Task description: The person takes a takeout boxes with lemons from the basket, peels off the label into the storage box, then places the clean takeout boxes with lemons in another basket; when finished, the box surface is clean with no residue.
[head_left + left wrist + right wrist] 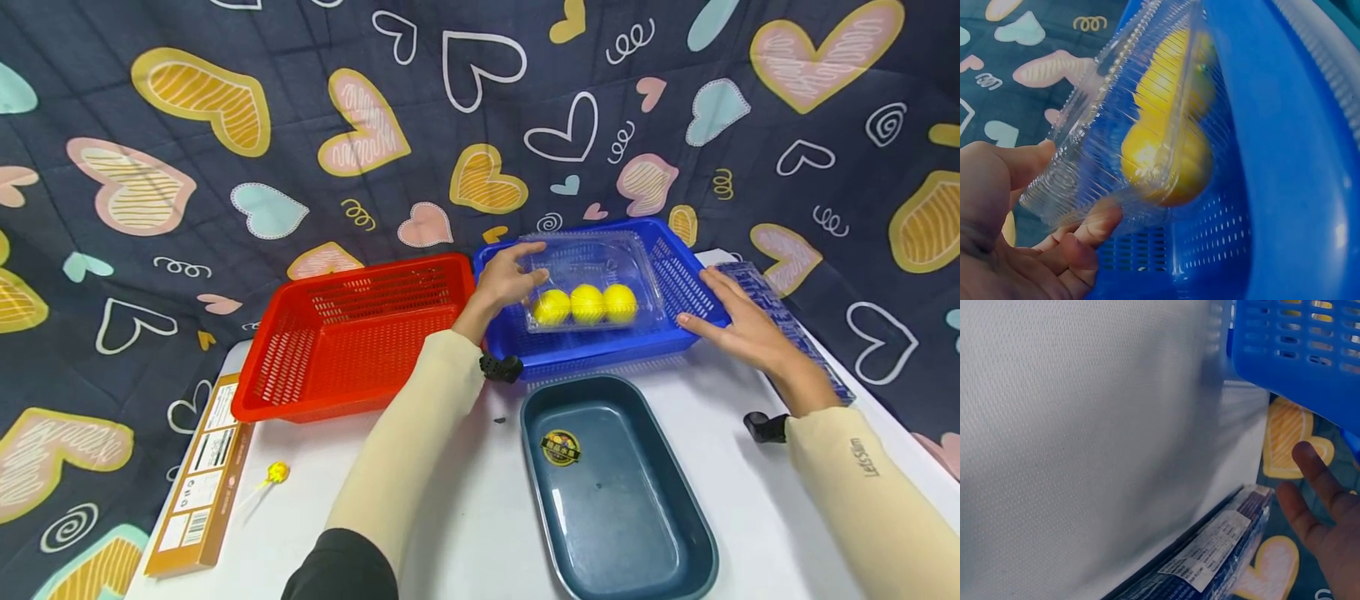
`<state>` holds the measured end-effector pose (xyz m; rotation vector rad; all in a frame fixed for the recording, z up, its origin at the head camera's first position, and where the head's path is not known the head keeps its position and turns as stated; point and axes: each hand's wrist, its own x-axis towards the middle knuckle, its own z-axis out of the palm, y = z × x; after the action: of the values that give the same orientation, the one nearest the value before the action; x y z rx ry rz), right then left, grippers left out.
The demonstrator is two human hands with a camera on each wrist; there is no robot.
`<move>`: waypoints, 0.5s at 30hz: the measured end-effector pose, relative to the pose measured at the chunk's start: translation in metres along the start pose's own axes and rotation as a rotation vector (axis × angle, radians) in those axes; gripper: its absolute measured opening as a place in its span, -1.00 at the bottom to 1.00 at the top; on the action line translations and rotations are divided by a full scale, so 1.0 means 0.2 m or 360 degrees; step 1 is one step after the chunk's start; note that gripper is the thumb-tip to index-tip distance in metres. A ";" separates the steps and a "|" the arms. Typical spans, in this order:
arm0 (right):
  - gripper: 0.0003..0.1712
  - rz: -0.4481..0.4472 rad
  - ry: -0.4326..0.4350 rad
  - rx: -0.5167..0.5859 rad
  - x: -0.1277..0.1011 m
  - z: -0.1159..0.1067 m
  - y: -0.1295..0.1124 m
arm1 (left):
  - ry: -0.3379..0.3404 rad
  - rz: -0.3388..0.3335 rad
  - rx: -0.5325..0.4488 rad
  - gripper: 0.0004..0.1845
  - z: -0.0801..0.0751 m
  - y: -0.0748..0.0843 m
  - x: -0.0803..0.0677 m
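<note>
Head view. White counter (pixel 465 500) against a dark cloth with hearts (pixel 150 125). Blue basket (pixel 678 283) sits at the back of the counter. Inside it, a clear plastic box (pixel 592 275) holding three lemons (pixel 587 303) in a row. Left hand (pixel 510 279) is at the box's left end, thumb over the top edge, fingers curled round the side: grip grasping the box. Right hand (pixel 738 321) is at the blue basket's right front corner, fingers straight, grip released; whether it touches the rim cannot be told. Red basket (pixel 352 333) touches the blue basket's left side. Dark teal tray (pixel 622 500) lies just in front of the blue basket, a round sticker on its floor. A long dark box (pixel 780 321) lies to the right of the blue basket, partly under the right hand. A brown carton (pixel 198 479) and a small yellow lollipop (pixel 276 473) lie well to the left of the teal tray, in front of the red basket.

Left wrist view. Thumb above, fingers (pixel 1094 228) below the ribbed edge of the clear box (pixel 1104 156); lemons (pixel 1169 156) blurred inside, blue basket wall (pixel 1272 156) behind.

Right wrist view. Fingers (pixel 1319 487) straight beside the blue basket (pixel 1297 356), holding nothing. Dark box with a label (pixel 1210 556) lies along the counter edge below the basket.
</note>
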<state>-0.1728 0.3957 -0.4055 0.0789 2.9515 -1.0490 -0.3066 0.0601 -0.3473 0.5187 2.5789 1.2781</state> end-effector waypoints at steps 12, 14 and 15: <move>0.16 0.0002 -0.0004 -0.0008 0.00 -0.01 -0.01 | 0.0010 -0.0045 0.0060 -0.45 0.00 0.00 0.06; 0.15 0.0004 -0.0007 0.0000 0.00 0.00 0.00 | 0.0019 -0.0038 0.0087 -0.46 0.00 0.01 0.07; 0.15 0.0010 -0.0012 0.0006 0.00 0.00 0.00 | 0.0021 -0.0037 0.0109 -0.46 0.00 0.01 0.07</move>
<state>-0.1728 0.3957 -0.4046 0.0841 2.9409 -1.0514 -0.3189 0.0666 -0.3460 0.4931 2.6398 1.1933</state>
